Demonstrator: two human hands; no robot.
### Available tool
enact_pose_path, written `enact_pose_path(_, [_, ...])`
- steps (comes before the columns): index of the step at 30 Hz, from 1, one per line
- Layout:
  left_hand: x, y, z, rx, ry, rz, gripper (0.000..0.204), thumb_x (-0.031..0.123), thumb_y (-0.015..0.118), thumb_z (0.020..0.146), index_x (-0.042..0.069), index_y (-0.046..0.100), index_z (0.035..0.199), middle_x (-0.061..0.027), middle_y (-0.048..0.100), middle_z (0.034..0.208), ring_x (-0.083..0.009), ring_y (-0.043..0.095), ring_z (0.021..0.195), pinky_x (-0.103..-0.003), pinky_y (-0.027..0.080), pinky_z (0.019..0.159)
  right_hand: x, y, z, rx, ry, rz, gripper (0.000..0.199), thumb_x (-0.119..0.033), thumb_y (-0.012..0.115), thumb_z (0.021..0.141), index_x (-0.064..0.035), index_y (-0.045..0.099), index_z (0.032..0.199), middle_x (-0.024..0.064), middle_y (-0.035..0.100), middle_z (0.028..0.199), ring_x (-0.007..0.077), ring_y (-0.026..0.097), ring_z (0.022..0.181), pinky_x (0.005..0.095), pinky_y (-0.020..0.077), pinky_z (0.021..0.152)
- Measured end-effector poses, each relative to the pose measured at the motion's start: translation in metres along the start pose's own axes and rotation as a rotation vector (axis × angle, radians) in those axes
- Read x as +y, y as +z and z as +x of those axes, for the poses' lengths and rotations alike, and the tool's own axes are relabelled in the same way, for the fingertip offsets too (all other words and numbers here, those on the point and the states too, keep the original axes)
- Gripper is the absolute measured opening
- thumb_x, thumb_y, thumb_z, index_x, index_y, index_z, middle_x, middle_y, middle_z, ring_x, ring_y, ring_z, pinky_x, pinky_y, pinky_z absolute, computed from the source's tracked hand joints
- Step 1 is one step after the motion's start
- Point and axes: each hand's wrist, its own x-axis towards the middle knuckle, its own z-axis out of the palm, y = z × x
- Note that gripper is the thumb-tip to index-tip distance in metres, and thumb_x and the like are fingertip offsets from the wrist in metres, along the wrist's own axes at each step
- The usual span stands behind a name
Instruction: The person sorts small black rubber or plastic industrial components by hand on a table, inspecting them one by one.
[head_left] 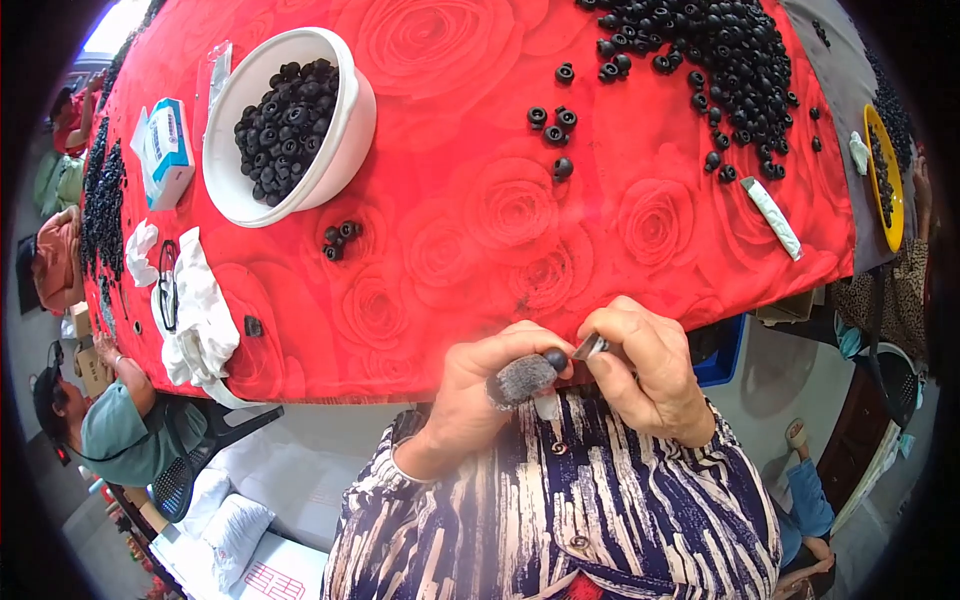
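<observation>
Trimming, it seems, we pinch a small round black part (pixel 556 359) in our left hand (pixel 462 388), a thin silvery blade (pixel 588 347) in our right hand (pixel 645 372); next cut likely needs steadiness.

blue and white box (pixel 167 155) on red tablecloth (pixel 450 215)

"What's at the tabletop's (pixel 440 275) near edge?"
"The left hand (pixel 468 378) holds a round black piece (pixel 556 358); the right hand (pixel 645 370) pinches a small metallic tool (pixel 590 347)."
"The white bowl (pixel 357 125)?"
"Toward the left edge, holding black pieces (pixel 288 132)."
</observation>
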Motion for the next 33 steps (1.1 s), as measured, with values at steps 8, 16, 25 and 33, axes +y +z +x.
enact_pose_path(8, [-0.001,-0.001,0.003,-0.014,0.044,0.098,0.019,0.001,0.058,0.086,-0.003,0.063,0.104,-0.0077,0.060,0.095,-0.0112,0.056,0.082,-0.023,0.046,0.071,0.007,0.006,0.001,0.014,-0.006,-0.041,0.023,0.001,0.062,0.074,0.0012,0.053,0.094,0.0118,0.051,0.070,0.0274,0.054,0.058,0.0366,0.0425,0.052])
enact_pose_path(16, [0.002,-0.005,0.003,-0.054,-0.093,-0.085,0.021,0.001,0.056,0.088,-0.004,0.061,0.107,-0.0081,0.059,0.093,-0.0117,0.056,0.081,-0.023,0.046,0.070,0.013,0.006,0.001,0.001,-0.005,-0.014,0.024,0.000,0.065,0.070,0.0009,0.055,0.092,0.0105,0.051,0.069,0.0264,0.054,0.057,0.0359,0.0422,0.049])
enact_pose_path(25, [-0.002,-0.008,0.002,0.048,-0.128,-0.131,0.022,0.008,0.057,0.088,-0.003,0.061,0.107,-0.0071,0.060,0.091,-0.0116,0.058,0.082,-0.022,0.047,0.069,0.015,-0.001,0.005,-0.171,-0.103,-0.088,0.017,0.000,0.061,0.070,0.0024,0.056,0.086,0.0096,0.054,0.069,0.0258,0.053,0.056,0.0346,0.0422,0.051])
enact_pose_path(33, [-0.002,-0.008,0.008,0.002,-0.154,-0.255,0.020,0.007,0.058,0.088,-0.002,0.062,0.105,-0.0066,0.061,0.092,-0.0116,0.060,0.078,-0.022,0.050,0.064,0.014,0.013,0.008,0.247,-0.252,-0.150,0.035,-0.002,0.070,0.060,0.0032,0.062,0.094,0.0102,0.058,0.074,0.0222,0.054,0.056,0.0311,0.0418,0.049])
